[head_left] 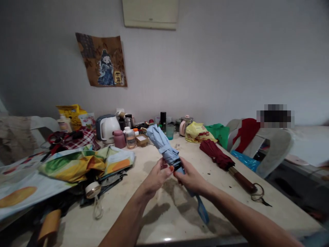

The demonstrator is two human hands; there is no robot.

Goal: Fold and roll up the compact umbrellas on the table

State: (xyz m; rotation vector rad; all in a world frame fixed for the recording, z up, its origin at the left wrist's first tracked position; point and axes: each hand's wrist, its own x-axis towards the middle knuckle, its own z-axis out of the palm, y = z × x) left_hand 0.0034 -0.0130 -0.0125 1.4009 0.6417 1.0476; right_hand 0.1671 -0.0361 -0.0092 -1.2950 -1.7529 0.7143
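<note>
A folded light-blue umbrella (pixel 161 142) is held up over the table (pixel 180 219), its tip pointing away from me. My left hand (pixel 156 178) is closed around its lower part, thumb on the dark band. My right hand (pixel 190 178) grips it just below, near the handle, and a blue wrist strap (pixel 203 211) hangs down from there.
A folded dark-red umbrella (pixel 226 161) with a wooden handle lies at the right. Colourful open umbrellas (pixel 77 166) pile up at the left. A white kettle (pixel 108 127), bottles, cups and a yellow bag (pixel 196 132) line the back edge. A chair with red cloth (pixel 248 132) stands beyond.
</note>
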